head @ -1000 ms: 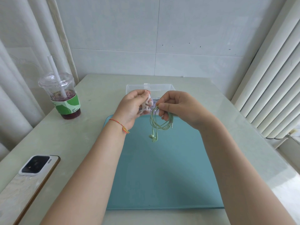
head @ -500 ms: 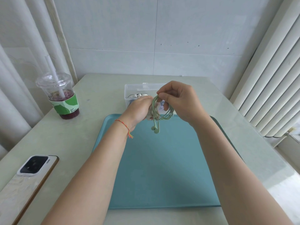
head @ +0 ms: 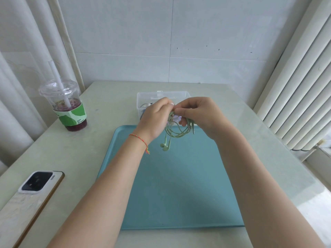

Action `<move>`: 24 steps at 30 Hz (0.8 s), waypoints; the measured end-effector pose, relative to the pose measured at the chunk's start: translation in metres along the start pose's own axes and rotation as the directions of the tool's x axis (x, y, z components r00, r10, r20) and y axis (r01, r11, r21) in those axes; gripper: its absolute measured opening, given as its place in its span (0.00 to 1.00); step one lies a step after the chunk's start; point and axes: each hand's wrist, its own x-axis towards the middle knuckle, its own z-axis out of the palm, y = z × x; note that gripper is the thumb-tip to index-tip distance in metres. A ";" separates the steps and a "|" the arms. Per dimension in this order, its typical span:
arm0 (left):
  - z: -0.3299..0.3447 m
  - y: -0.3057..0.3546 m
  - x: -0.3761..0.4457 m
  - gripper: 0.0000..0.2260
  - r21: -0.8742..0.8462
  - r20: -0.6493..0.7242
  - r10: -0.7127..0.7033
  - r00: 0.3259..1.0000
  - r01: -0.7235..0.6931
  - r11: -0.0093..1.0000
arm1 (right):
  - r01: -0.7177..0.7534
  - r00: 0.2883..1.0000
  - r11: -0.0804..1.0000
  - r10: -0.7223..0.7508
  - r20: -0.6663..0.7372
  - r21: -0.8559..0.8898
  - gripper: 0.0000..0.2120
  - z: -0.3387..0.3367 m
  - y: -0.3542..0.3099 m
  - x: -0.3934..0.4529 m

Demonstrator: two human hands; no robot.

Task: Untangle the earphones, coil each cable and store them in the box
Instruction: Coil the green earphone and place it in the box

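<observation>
The green earphones (head: 176, 130) hang in the air above the far end of the teal tray (head: 179, 185), gathered into loose loops. The top of the bundle sits between the fingertips of both hands: the right hand (head: 198, 116) has its fingers curled and pinches the cable at the top of the coil, with loops draped below those fingers and the plug dangling at the right side. The left hand (head: 155, 120) is curled too, gripping the cable just beside the right fingertips. The two earbuds (head: 164, 146) hang lowest, under the left palm, clear of the tray. Just behind the hands stands the clear plastic box (head: 143, 99), open, with other earphones inside. On the pale table (head: 100, 140), a lidded drink cup (head: 65, 104) stands far left and a phone (head: 30, 192) lies near left.
</observation>
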 end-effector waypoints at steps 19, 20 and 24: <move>-0.004 -0.002 0.004 0.12 -0.121 0.068 -0.002 0.998 0.010 0.993 | -0.088 0.979 0.978 0.050 0.199 0.190 0.03 -0.006 -0.001 -0.002; -0.004 -0.001 0.003 0.12 -0.114 0.063 0.008 0.998 -0.001 0.993 | -0.105 0.981 0.979 0.072 0.183 0.177 0.02 -0.005 -0.001 -0.001; -0.002 0.006 0.000 0.12 -0.129 0.086 0.048 0.995 -0.037 0.991 | -0.188 0.972 0.953 0.146 0.184 0.238 0.07 -0.008 -0.001 0.000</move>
